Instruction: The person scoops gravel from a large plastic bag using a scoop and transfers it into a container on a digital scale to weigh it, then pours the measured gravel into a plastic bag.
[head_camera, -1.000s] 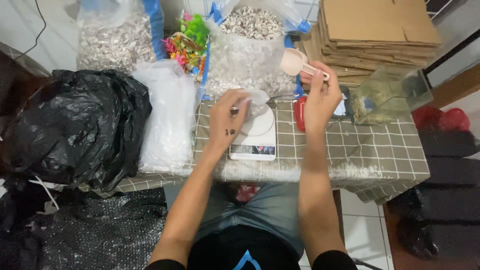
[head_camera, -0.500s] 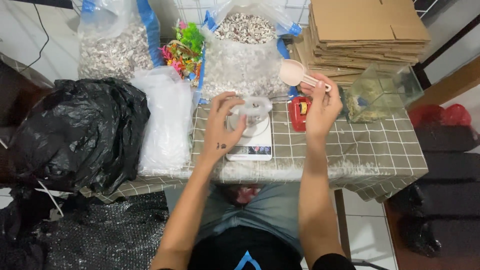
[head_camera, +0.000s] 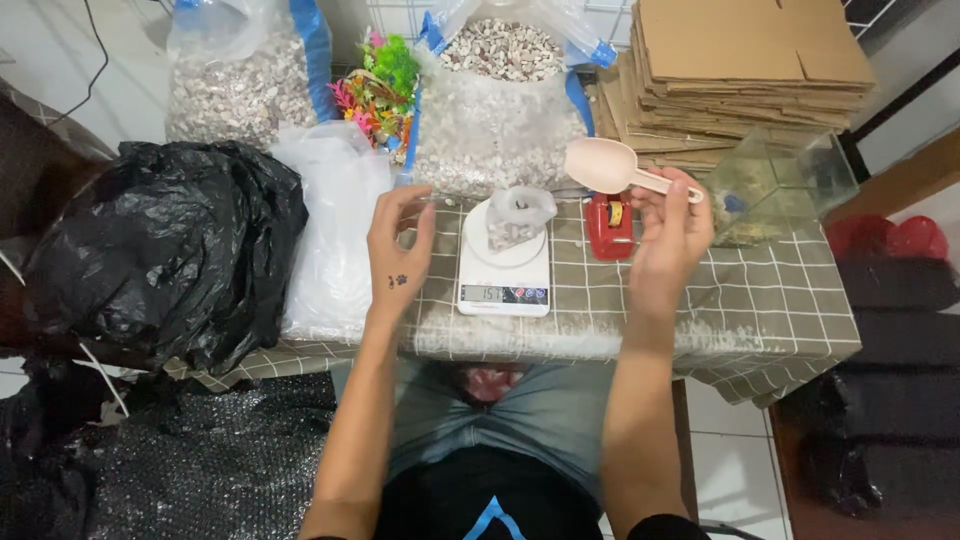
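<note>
Fingers (head_camera: 668, 192) of your right hand (head_camera: 668, 240) pinched on the handle of a pale pink plastic scoop (head_camera: 606, 166); left hand (head_camera: 398, 245) open, fingers apart, holding nothing.

Item: small clear plastic bag of pale gravel (head_camera: 516, 218), standing on the white digital kitchen scale (head_camera: 504, 268) on the checked-cloth table (head_camera: 760, 300), between your hands. The bag looks soft and slippery, its fill loose and likely heavy for its size; take it by the gathered top or cup it from below. Scoop looks stiff and light, held above the red tape dispenser (head_camera: 609, 226). Behind: large clear sack of gravel (head_camera: 500, 110); stacked flat cardboard (head_camera: 740, 70).
</note>
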